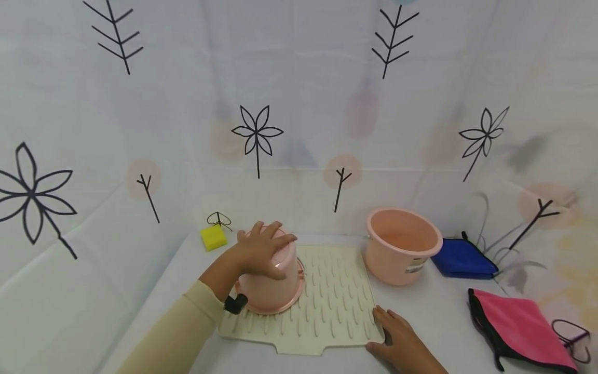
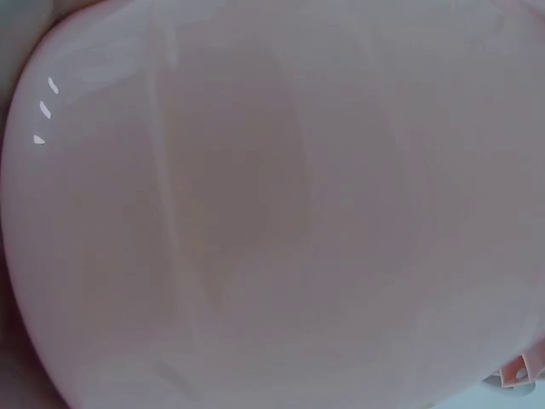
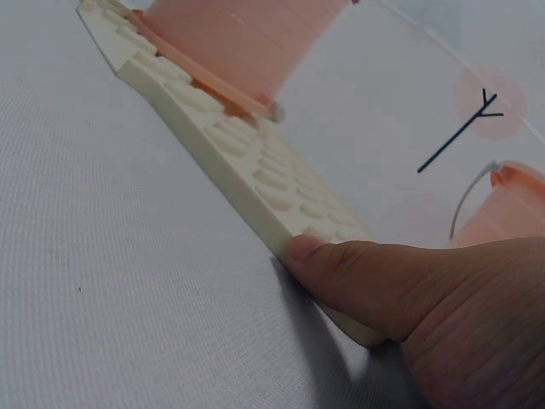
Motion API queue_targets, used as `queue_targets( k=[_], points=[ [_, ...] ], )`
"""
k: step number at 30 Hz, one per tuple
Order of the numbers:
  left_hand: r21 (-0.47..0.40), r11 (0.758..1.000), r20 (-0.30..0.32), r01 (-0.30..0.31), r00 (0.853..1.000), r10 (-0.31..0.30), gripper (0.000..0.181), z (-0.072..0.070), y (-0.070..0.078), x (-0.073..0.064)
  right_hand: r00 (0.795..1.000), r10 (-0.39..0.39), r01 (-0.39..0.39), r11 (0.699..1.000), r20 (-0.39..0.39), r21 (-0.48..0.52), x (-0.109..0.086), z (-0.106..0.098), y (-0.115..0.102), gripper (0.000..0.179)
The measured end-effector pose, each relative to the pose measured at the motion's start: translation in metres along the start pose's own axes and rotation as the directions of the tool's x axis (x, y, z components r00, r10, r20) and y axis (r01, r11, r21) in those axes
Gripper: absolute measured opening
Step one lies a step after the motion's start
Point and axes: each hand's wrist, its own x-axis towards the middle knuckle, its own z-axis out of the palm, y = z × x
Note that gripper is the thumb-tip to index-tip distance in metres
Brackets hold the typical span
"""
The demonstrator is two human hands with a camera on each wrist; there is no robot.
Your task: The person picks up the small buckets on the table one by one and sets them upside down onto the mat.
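Note:
An upside-down pink bucket (image 1: 268, 285) stands rim-down on the left part of a cream draining board (image 1: 334, 291) with raised ridges. My left hand (image 1: 257, 252) grips its upturned base from above, thumb on the near side and fingers spread over the top. In the left wrist view, the pale pink bucket (image 2: 281, 204) fills nearly the whole picture. With my right hand (image 1: 397, 335) I hold the board's near right corner. The right wrist view shows the thumb of my right hand (image 3: 366, 281) against the edge of the draining board (image 3: 221, 166).
A second pink bucket (image 1: 397, 265) stands upright at the board's far right. Beyond it lies a blue folded cloth item (image 1: 464, 258), and nearer a pink one with black trim (image 1: 523, 327). A yellow block (image 1: 213, 237) sits at the back left. A patterned curtain (image 1: 299, 78) hangs behind.

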Motion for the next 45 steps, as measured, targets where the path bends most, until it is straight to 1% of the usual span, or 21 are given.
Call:
queue_targets(
  k=[3, 6, 9, 14, 21, 25, 27, 29, 32, 35, 38, 40, 41, 42, 43, 44, 45],
  points=[
    [-0.025, 0.999, 0.003, 0.024, 1.000, -0.024, 0.089, 0.000, 0.000, 0.001, 1.000, -0.001, 0.001, 1.000, 0.002, -0.003, 0.000, 0.000, 0.001, 0.118],
    [-0.049, 0.998, 0.009, 0.038, 0.999, -0.038, 0.087, 0.000, -0.001, 0.004, 1.000, -0.008, 0.008, 1.000, 0.003, -0.008, -0.001, 0.001, 0.003, 0.119],
    [-0.049, 0.998, 0.020, 0.046, 0.999, -0.045, 0.086, 0.003, -0.005, 0.010, 1.000, 0.004, -0.004, 1.000, -0.001, 0.007, -0.001, 0.001, 0.002, 0.118],
    [-0.056, 0.996, 0.053, 0.075, 0.996, -0.073, 0.085, 0.002, -0.008, 0.016, 1.000, 0.008, -0.008, 1.000, -0.006, 0.019, -0.001, 0.001, 0.002, 0.118],
    [-0.083, 0.993, 0.108, 0.081, 0.992, -0.071, 0.090, -0.002, -0.005, 0.023, 1.000, 0.007, -0.007, 1.000, -0.008, -0.003, -0.001, -0.003, 0.002, 0.119],
    [-0.090, 0.991, 0.115, 0.103, 0.989, -0.093, 0.094, -0.005, -0.003, 0.021, 1.000, 0.002, -0.002, 1.000, -0.007, 0.004, 0.000, -0.004, 0.003, 0.119],
    [-0.101, 0.987, 0.103, 0.122, 0.988, -0.111, 0.096, -0.006, -0.001, 0.017, 1.000, 0.000, 0.000, 1.000, -0.002, 0.017, 0.000, -0.003, 0.002, 0.119],
    [-0.098, 0.987, 0.069, 0.131, 0.990, -0.124, 0.099, -0.005, 0.001, 0.012, 1.000, -0.003, 0.003, 1.000, 0.001, 0.024, 0.001, -0.002, 0.002, 0.118],
    [-0.063, 0.989, -0.010, 0.135, 0.991, -0.136, 0.101, -0.002, 0.003, 0.006, 1.000, -0.016, 0.016, 1.000, 0.001, 0.016, 0.001, -0.001, 0.001, 0.117],
    [-0.040, 0.989, -0.089, 0.146, 0.985, -0.149, 0.102, 0.003, 0.003, -0.001, 1.000, -0.024, 0.024, 1.000, -0.006, 0.003, 0.001, -0.001, 0.000, 0.117],
    [-0.066, 0.984, -0.144, 0.167, 0.974, -0.175, 0.099, 0.009, 0.002, -0.010, 1.000, -0.019, 0.019, 1.000, -0.007, 0.005, 0.001, 0.000, 0.000, 0.116],
    [-0.105, 0.977, -0.192, 0.184, 0.961, -0.202, 0.096, 0.014, 0.000, -0.019, 1.000, -0.015, 0.015, 1.000, -0.006, 0.004, 0.001, 0.000, 0.000, 0.116],
    [-0.131, 0.973, -0.221, 0.193, 0.951, -0.218, 0.095, 0.017, -0.001, -0.024, 1.000, -0.011, 0.011, 1.000, -0.006, 0.007, 0.001, 0.000, 0.000, 0.116],
    [-0.164, 0.966, -0.253, 0.199, 0.938, -0.236, 0.095, 0.020, -0.002, -0.030, 1.000, -0.009, 0.009, 1.000, -0.005, 0.007, 0.001, 0.000, 0.000, 0.116],
    [-0.201, 0.958, -0.296, 0.206, 0.919, -0.260, 0.094, 0.023, -0.003, -0.036, 1.000, -0.012, 0.012, 1.000, -0.004, 0.002, 0.000, 0.000, 0.000, 0.117],
    [-0.261, 0.942, -0.340, 0.210, 0.894, -0.293, 0.093, 0.026, -0.003, -0.043, 1.000, -0.010, 0.010, 1.000, -0.004, 0.002, 0.000, 0.000, -0.001, 0.117],
    [-0.329, 0.923, -0.381, 0.199, 0.866, -0.323, 0.092, 0.029, -0.004, -0.051, 1.000, -0.010, 0.010, 1.000, -0.003, 0.003, 0.000, 0.000, -0.001, 0.116]
  ],
)
